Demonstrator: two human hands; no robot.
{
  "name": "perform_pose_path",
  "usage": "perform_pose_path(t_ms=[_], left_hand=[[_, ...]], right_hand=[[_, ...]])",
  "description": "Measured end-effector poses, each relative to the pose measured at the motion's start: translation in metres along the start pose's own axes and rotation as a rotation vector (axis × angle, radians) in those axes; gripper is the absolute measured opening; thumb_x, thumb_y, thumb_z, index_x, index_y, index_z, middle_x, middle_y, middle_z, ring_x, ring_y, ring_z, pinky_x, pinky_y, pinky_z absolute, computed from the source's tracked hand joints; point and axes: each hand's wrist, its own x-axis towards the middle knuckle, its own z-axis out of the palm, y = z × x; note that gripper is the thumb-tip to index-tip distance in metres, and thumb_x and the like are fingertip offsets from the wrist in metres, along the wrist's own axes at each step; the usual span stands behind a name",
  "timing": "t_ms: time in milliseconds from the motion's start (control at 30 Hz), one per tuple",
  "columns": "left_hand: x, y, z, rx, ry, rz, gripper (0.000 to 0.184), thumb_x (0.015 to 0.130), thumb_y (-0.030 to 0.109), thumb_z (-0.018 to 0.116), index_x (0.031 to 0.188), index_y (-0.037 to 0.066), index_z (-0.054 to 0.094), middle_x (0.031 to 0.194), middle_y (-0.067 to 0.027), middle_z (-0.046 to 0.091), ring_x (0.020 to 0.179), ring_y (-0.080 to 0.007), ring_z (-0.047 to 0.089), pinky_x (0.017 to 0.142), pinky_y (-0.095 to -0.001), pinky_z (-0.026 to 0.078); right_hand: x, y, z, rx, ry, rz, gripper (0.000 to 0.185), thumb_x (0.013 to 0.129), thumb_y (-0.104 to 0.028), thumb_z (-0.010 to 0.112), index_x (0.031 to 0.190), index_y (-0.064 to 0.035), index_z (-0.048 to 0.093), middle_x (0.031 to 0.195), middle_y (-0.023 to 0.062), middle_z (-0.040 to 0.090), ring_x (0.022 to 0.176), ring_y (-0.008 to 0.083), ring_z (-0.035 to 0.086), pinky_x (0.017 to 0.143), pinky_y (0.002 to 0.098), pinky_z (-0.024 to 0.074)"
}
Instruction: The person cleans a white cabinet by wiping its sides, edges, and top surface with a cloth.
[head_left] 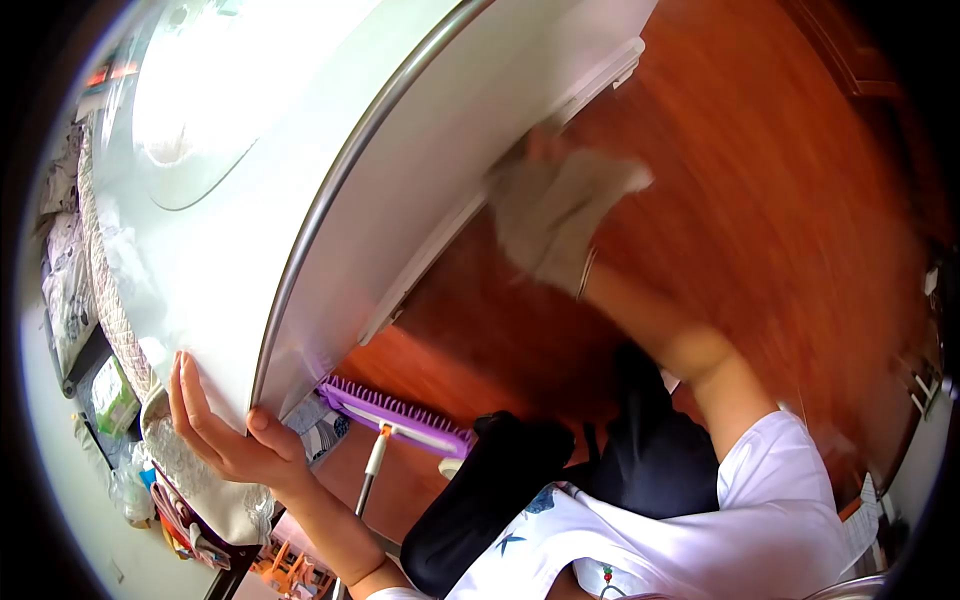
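- Fingers of the right hand (545, 148): partly visible past the upper edge of the cloth, blurred. How far the hand is open cannot be told; most of it is covered by the cloth.
- Cloth (555, 215): grey-beige, in the right hand, draped over the hand down to the wrist. Its upper left part lies at the lower edge of the white unit (400, 190); whether it presses on the surface cannot be told because of the blur.
- Bracelet (587, 272): thin, on the right wrist, just beside the lower edge of the cloth.
- Left hand (238, 448): open, thumb and fingers apart. Fingers lie on the glossy white face of the unit; thumb rests by the lower end of the metal trim (325, 195). Corner of the unit sits between thumb and fingers. No cloth or tool is held in this hand.
- Metal trim: curved strip along the edge of the unit, from the left thumb to the top of the view.
- Purple broom head (400, 418): on the floor side of the unit, between the left forearm and the right arm, bristles toward the unit and floor. A metal handle (367, 485) runs down from it beside the left forearm.
- Lace-edged fabric (205, 500): just below the left hand.
- Floor (760, 200): reddish-brown, beyond the cloth and right arm.
- Dark trousers (490, 490) and white shirt (690, 550): on the person, nearest the camera.
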Motion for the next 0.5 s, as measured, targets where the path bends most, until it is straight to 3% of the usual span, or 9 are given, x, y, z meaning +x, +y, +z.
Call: perform_pose_path(t_ms=[33,100,167,233,300,333,433,500], left_hand=[[0.001,0.001,0.001,-0.004,-0.001,0.002,0.061,0.099,0.047,0.029,0.120,-0.003,0.057,0.118,-0.0183,0.059,0.108,-0.0345,0.058,0.092,-0.0423,0.045],[-0.001,0.000,0.001,-0.028,-0.002,0.006,0.060,0.100,0.046,0.029,0.120,-0.003,0.057,0.117,-0.0178,0.060,0.108,-0.0342,0.058,0.092,-0.0421,0.045],[-0.001,-0.003,0.002,-0.030,-0.010,0.022,0.060,0.100,0.045,0.029,0.119,-0.003,0.057,0.116,-0.0178,0.061,0.108,-0.0340,0.058,0.092,-0.0421,0.045],[-0.003,-0.014,0.000,-0.029,-0.047,0.068,0.063,0.097,0.050,0.035,0.119,-0.005,0.056,0.115,-0.0211,0.060,0.106,-0.0351,0.058,0.089,-0.0422,0.049],[-0.004,-0.019,0.004,-0.031,-0.012,0.108,0.063,0.096,0.051,0.037,0.117,-0.004,0.058,0.113,-0.0198,0.061,0.105,-0.0337,0.059,0.088,-0.0403,0.049],[-0.003,-0.008,0.006,-0.019,0.032,0.065,0.058,0.099,0.044,0.033,0.114,-0.004,0.061,0.112,-0.0173,0.063,0.103,-0.0321,0.059,0.089,-0.0397,0.047],[-0.003,-0.016,0.018,-0.081,0.188,0.134,0.053,0.098,0.042,0.038,0.112,-0.002,0.063,0.107,-0.0156,0.065,0.096,-0.0279,0.061,0.078,-0.0340,0.052],[-0.005,-0.019,0.017,-0.068,0.203,0.161,0.050,0.098,0.040,0.040,0.112,-0.002,0.063,0.106,-0.0156,0.065,0.094,-0.0275,0.062,0.078,-0.0337,0.051]], right_hand=[[-0.009,-0.007,-0.012,0.052,0.002,0.000,0.027,0.083,-0.015,0.067,0.058,-0.0108,0.058,0.057,0.0034,0.055,0.047,0.0170,0.053,0.040,0.0344,0.0402],[-0.009,0.004,-0.060,0.443,-0.425,-0.351,0.018,0.087,-0.019,0.057,0.072,-0.0102,0.062,0.070,0.0052,0.060,0.057,0.0213,0.055,0.049,0.0373,0.0419],[0.008,0.011,-0.103,0.850,-0.845,-0.741,0.024,0.091,-0.023,0.047,0.086,-0.0095,0.066,0.082,0.0070,0.065,0.068,0.0256,0.058,0.057,0.0401,0.0436],[0.007,0.037,-0.129,1.197,-0.942,-0.871,0.019,0.089,-0.020,0.049,0.091,-0.0086,0.063,0.086,0.0072,0.064,0.071,0.0255,0.058,0.060,0.0399,0.0440],[0.005,0.068,-0.145,1.355,-0.881,-0.803,0.016,0.087,-0.018,0.050,0.095,-0.0077,0.060,0.090,0.0075,0.062,0.075,0.0253,0.057,0.062,0.0396,0.0444],[0.006,0.082,-0.146,1.411,-0.862,-0.735,0.016,0.086,-0.016,0.051,0.097,-0.0072,0.059,0.091,0.0076,0.062,0.077,0.0253,0.057,0.064,0.0395,0.0446],[0.005,0.111,-0.126,1.497,-0.860,-0.414,0.022,0.083,-0.012,0.053,0.104,-0.0058,0.054,0.097,0.0081,0.060,0.082,0.0251,0.057,0.068,0.0391,0.0452],[0.003,0.117,-0.097,1.542,-0.890,-0.169,0.029,0.081,-0.009,0.055,0.109,-0.0049,0.051,0.100,0.0083,0.059,0.086,0.0249,0.056,0.070,0.0388,0.0456]])
